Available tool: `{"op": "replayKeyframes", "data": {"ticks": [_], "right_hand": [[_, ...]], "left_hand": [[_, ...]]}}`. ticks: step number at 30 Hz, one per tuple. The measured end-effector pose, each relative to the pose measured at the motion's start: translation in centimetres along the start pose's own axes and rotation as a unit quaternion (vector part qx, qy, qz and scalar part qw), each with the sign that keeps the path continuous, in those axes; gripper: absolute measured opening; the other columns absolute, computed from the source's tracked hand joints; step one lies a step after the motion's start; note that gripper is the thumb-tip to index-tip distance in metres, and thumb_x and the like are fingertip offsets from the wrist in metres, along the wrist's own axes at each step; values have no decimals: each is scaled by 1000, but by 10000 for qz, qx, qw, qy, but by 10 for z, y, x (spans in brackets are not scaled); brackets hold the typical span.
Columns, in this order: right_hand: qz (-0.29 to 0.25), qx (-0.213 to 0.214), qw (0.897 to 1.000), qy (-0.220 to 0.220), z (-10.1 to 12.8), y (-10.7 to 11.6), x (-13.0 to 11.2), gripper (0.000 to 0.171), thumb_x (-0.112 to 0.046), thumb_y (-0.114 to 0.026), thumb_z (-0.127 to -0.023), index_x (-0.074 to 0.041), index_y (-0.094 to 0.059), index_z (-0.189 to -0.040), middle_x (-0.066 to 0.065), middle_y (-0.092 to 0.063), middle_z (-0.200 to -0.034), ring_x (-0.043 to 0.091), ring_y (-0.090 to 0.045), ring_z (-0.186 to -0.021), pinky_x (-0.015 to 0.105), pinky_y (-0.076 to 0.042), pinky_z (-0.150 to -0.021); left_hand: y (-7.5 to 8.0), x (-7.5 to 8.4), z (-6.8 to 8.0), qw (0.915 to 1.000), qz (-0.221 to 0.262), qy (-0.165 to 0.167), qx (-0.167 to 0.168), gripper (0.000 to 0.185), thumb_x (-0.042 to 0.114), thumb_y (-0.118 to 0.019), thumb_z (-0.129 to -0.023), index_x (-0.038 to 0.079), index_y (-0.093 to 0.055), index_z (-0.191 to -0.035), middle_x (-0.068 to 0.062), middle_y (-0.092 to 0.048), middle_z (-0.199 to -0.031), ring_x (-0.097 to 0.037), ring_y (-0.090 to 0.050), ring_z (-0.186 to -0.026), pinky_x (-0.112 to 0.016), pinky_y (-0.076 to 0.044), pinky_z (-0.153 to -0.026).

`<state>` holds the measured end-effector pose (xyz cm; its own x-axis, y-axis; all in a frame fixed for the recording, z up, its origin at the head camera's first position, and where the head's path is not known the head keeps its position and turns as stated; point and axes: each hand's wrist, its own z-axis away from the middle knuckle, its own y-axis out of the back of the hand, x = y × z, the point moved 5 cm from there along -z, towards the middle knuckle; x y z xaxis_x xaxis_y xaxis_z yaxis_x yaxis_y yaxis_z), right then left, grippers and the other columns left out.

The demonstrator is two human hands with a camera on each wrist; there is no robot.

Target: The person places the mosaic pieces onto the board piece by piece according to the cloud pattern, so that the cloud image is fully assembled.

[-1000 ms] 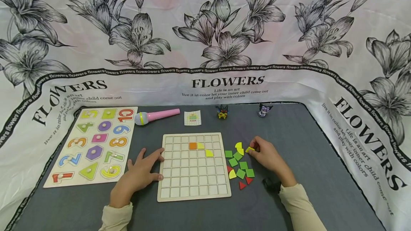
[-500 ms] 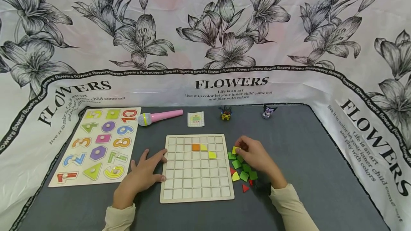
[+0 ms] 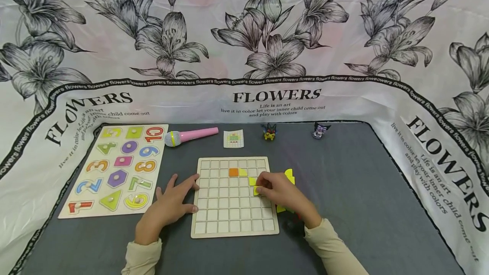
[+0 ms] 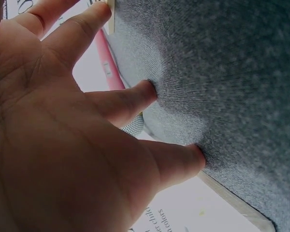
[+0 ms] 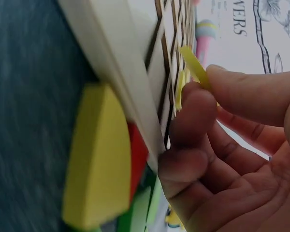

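Observation:
A pale wooden grid board [image 3: 229, 215] lies on the grey cloth. In its cells sit an orange square tile [image 3: 233, 172], a yellow quarter-round tile [image 3: 242, 172] beside it, and another yellow tile [image 3: 252, 180] one row lower. My right hand [image 3: 284, 192] reaches over the board's right side. Between thumb and forefinger it pinches a yellow tile [image 5: 196, 66], tilted close over a cell. My left hand [image 3: 166, 209] is spread out at the board's left edge, some fingertips touching the rim and others pressing on the cloth in the left wrist view.
Loose yellow tiles [image 3: 289, 175] lie right of the board; red and green ones show partly behind my right hand. A number-and-shape puzzle [image 3: 111, 169] lies at left. Along the back are a pink toy microphone [image 3: 196, 134], a pattern card [image 3: 233, 138] and two small figurines [image 3: 269, 132].
My right hand has carried the pinched yellow tile leftward from the loose pile to over the board. The left hand has stayed at the board's edge. The head view has shifted slightly.

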<state>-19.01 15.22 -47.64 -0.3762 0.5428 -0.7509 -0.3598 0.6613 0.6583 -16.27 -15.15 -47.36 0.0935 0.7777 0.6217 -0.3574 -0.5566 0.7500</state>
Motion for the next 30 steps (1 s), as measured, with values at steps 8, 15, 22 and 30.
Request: {"op": "replayKeyframes", "data": {"ticks": [8,15,22,30], "right_hand": [[430,185,9987,178,-3,-5,-9,4,-8,-74,-101,-5,-73,-99,-10,-59,-76,4,-50,-64,27,-45,-59],[732,202,9970,138,-6,-9,-12,6,-8,-77,-99,-4,-74,-100,-9,-58,-75,4,-48,-63,26,-43,-58],[850,242,9961,32,-6,-10,-12,2,-6,-75,-100,-5,-74,-99,-9,-58,-75,5,-48,-63,26,-43,-58],[1013,204,9946,137,-10,-12,-15,6,0,-75,-97,-5,-75,-101,-6,-61,-77,4,-47,-64,26,-44,-60]], "left_hand": [[0,-1,-2,10000,-36,-13,0,85,12,-89,-88,13,-45,-162,-7,-65,-143,-58,-9,-158,-91,1,-108],[0,-2,0,10000,-75,-50,34,85,13,-89,-88,12,-46,-161,-7,-66,-143,-59,-10,-157,-91,-1,-107],[-1,-6,-1,9998,-101,-151,116,86,14,-92,-84,11,-49,-158,-9,-67,-140,-60,-12,-156,-92,-2,-106],[0,-6,-2,9999,-137,-61,49,84,14,-91,-86,13,-48,-159,-9,-66,-143,-58,-11,-157,-91,-1,-107]]}}
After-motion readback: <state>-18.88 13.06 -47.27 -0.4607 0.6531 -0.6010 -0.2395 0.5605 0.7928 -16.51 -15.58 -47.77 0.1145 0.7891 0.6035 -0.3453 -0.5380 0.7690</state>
